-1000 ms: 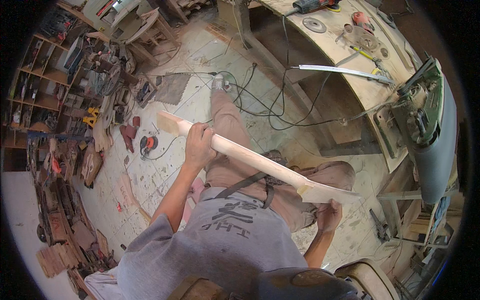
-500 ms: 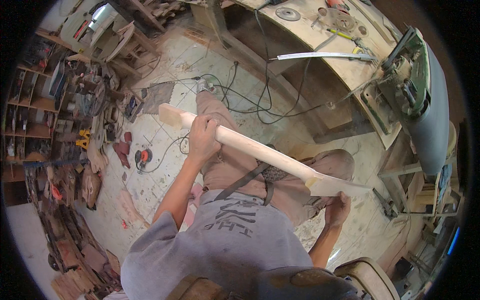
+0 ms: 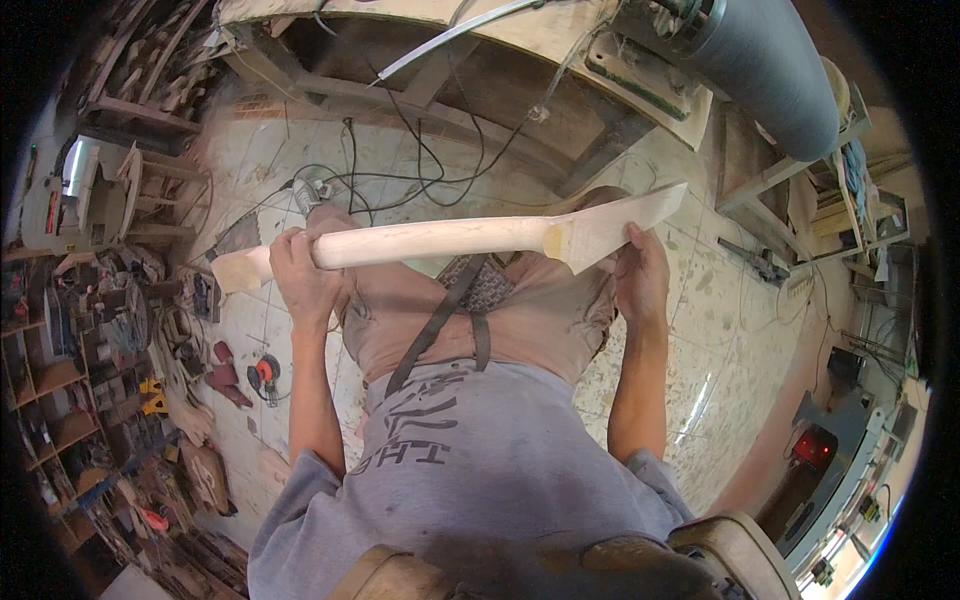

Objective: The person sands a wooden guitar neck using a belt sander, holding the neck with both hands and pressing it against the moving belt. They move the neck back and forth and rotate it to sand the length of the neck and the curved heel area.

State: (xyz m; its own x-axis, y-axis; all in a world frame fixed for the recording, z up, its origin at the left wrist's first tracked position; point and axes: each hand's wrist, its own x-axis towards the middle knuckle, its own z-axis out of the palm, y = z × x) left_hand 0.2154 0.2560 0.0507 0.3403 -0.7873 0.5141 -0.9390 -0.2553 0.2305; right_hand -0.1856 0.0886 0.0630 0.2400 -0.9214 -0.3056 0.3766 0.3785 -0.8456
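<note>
A pale, bare-wood guitar neck lies crosswise in front of me above my thighs, its rounded side up. Near its blocky left end, my left hand is wrapped round the shaft. At the other end, the flat, flared headstock tilts up and away to the right. My right hand pinches the near edge of that headstock, thumb on top and the other fingers partly hidden beneath.
A workbench runs along the far side, with a large grey sanding roller at its right. Black cables trail on the tiled floor. An orange-and-black sander lies to the left, near cluttered shelves.
The guitar neck has swung from sloping down rightward to nearly level, its right end rising. Both hands keep hold of it. My view has turned toward the right.
</note>
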